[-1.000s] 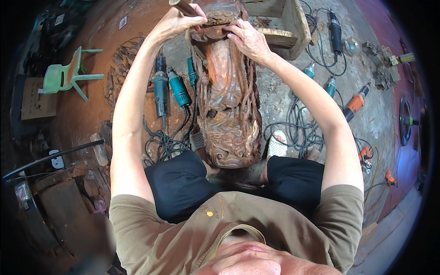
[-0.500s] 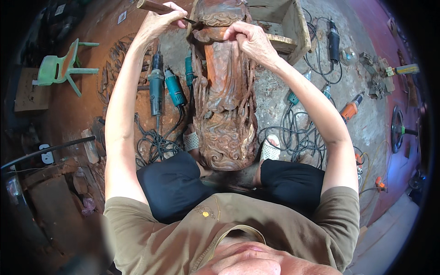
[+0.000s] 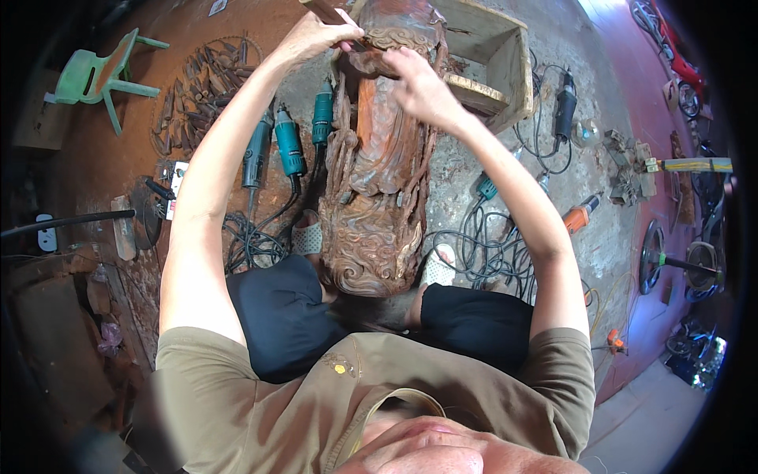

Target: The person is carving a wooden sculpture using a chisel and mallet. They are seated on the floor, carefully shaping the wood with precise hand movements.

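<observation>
Carving (image 3: 371, 237) extends lengthwise ahead of the person, both hands at its far portion.

Left hand (image 3: 314, 38): at the carving's left edge, fingers closed around the brown handle (image 3: 320, 10) of a tool; the tool's working end cannot be clearly made out. Right hand (image 3: 420, 88): over the carving's right half, fingers partly curled, fingertips at the wood just right of the left hand; whether it grips anything cannot be determined. The main length of the carving runs from the hands back toward the person, its near end between two white shoes (image 3: 439, 267). A wooden box (image 3: 517, 75) sits right of the carving; teal power tools (image 3: 290, 146) lie left.
</observation>
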Motion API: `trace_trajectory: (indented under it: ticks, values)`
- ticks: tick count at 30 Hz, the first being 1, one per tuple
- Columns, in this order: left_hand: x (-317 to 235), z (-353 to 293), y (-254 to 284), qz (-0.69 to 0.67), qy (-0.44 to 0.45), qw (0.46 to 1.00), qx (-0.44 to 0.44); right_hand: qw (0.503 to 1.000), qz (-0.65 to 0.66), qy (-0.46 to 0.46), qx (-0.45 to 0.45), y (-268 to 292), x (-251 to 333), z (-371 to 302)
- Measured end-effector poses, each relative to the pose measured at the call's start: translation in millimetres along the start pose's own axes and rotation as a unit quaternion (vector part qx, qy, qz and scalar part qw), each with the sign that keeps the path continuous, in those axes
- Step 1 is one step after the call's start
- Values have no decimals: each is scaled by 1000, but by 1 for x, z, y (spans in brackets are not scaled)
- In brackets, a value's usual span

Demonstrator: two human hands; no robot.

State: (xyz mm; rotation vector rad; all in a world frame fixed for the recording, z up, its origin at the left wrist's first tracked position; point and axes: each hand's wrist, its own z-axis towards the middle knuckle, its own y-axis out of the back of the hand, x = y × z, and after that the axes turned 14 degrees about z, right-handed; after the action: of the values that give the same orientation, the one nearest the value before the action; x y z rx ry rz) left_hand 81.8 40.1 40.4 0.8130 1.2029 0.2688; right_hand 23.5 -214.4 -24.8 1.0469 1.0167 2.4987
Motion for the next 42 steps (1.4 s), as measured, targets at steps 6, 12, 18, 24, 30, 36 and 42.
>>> trace_trajectory:
  ticks: [6, 12, 18, 24, 30, 36, 42]
  values:
    - [12, -8, 9, -12, 33, 999, -4, 947, 200, -233, 92, 32, 70, 11]
    - [0, -5, -9, 9, -7, 1000, -4, 998, -54, 19, 29, -12, 20, 5]
    - [-9, -8, 6, 10, 8, 999, 36, 999, -44, 11, 7, -15, 8, -10]
    - [13, -3, -13, -23, 19, 996, -81, 999, -2, 28, -18, -9, 2, -11]
    - [17, -15, -9, -13, -12, 1000, -22, 999, 8, 37, -19, -5, -1, -13]
    - [12, -12, -28, -76, 49, 987, -131, 998, 7, 52, -29, -6, 0, -10]
    - [-1, -16, -19, -20, 2, 998, -61, 998, 7, 56, -32, -4, -3, -14]
